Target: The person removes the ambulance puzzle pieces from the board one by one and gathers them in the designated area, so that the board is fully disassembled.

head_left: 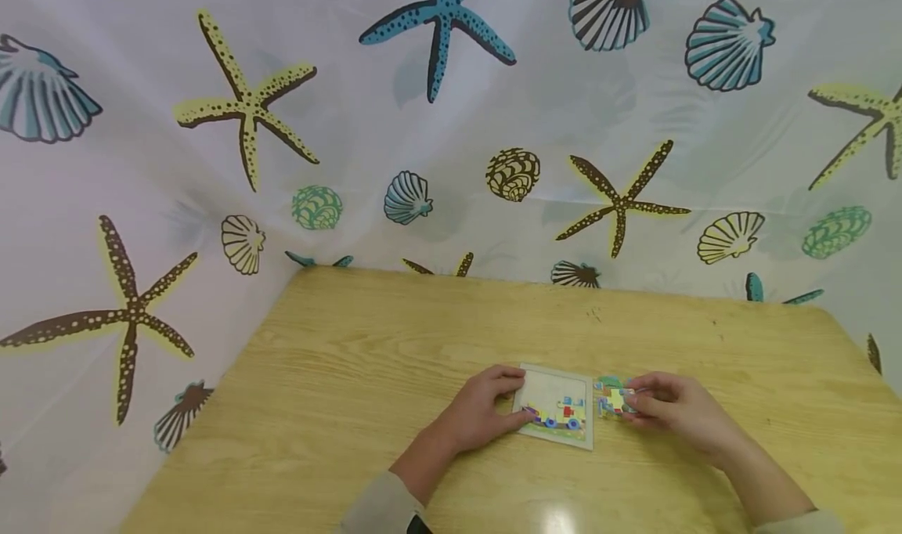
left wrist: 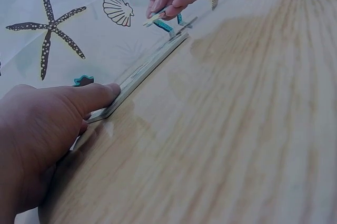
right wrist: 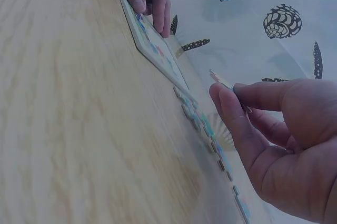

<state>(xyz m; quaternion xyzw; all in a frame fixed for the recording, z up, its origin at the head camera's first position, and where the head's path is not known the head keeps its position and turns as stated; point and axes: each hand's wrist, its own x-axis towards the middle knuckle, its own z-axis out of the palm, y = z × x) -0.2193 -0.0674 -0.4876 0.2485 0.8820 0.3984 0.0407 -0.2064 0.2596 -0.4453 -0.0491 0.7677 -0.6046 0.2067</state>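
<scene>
One puzzle piece (right wrist: 220,79) narrowly pinched by right hand (head_left: 678,410) beyond right edge of board (head_left: 550,384), gripped at left by half-spread left hand (head_left: 475,410).

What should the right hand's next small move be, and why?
Probably, the right hand should carry its pinched piece left over the puzzle board: the piece is already raised off the table, the board's upper part looks unfilled, and the left hand holds its left edge.
</scene>
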